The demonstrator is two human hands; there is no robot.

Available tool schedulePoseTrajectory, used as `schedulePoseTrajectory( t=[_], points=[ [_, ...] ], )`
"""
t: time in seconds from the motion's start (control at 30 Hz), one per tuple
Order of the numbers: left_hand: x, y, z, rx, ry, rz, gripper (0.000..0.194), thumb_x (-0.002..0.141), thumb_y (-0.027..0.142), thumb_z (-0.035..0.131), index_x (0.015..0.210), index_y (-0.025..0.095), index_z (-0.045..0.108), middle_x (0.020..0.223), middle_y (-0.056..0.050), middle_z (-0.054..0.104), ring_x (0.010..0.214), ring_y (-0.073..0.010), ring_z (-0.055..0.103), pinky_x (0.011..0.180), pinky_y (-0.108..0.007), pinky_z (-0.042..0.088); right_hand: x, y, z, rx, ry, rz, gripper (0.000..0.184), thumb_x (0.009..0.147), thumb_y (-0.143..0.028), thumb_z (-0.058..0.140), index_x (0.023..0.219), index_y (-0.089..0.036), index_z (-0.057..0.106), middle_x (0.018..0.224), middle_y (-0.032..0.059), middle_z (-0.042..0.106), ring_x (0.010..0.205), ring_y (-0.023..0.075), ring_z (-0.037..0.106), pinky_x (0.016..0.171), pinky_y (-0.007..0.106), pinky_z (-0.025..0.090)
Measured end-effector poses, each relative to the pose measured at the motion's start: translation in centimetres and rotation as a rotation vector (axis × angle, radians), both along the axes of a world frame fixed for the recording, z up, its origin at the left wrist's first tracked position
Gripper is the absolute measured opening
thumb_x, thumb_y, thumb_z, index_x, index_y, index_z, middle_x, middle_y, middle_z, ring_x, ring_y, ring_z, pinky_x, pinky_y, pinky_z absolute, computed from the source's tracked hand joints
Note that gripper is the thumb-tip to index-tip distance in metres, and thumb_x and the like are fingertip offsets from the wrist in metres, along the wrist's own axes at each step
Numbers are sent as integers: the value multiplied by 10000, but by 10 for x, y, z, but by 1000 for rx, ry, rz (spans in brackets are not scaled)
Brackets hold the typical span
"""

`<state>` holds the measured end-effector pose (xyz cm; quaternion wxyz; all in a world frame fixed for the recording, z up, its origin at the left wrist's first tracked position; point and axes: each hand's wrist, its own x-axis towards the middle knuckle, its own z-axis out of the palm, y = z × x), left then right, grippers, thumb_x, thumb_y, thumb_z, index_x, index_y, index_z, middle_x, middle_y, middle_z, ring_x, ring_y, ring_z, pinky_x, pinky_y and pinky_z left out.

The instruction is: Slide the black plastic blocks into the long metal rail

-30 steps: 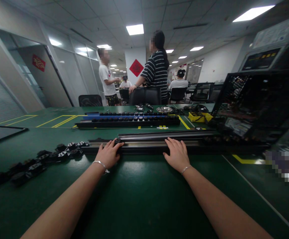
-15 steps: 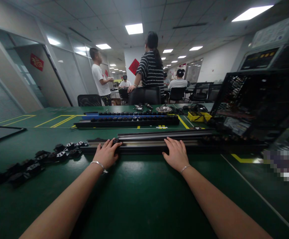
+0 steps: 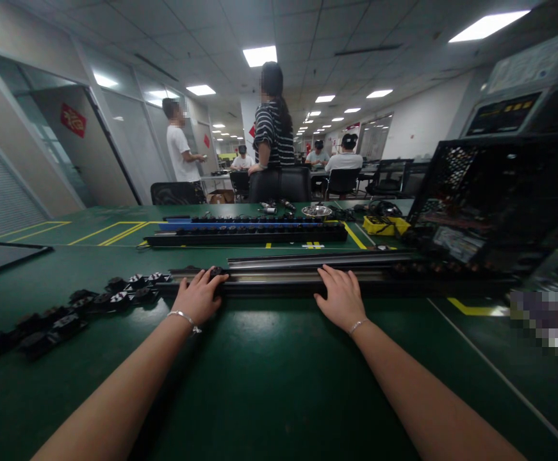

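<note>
One bare left hand [image 3: 196, 296] is curling over a small black block [image 3: 218, 271] on a rail [image 3: 273, 288], seemingly positioning it, hold unclear; the loosely spread right hand [image 3: 342, 298] is resting there, probably needing to steady the rail.

The left fingers [image 3: 215, 280] and black piece [image 3: 218, 271] have shifted leftward.

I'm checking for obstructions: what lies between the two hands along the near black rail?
Head view: a small black part by the left hand; from there to the right hand, the near black rail looks bare.
</note>
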<state>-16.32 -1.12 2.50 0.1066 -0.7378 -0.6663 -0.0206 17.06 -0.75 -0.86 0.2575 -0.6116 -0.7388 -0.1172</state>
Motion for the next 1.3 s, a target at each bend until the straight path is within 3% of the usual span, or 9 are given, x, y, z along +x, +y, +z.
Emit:
schedulePoseTrajectory(
  t=[1.3],
  points=[
    [-26,3,-2,-9,-20,53,552,792,323,436,1340,352,389,1487,-46,303,1354,-294,267,1019,-626,237,0,-1,2,-2,-1,-1,521,762,-301,515,1266,-171,493,1350,72,489,1221,242,400,1094,462,152]
  ],
)
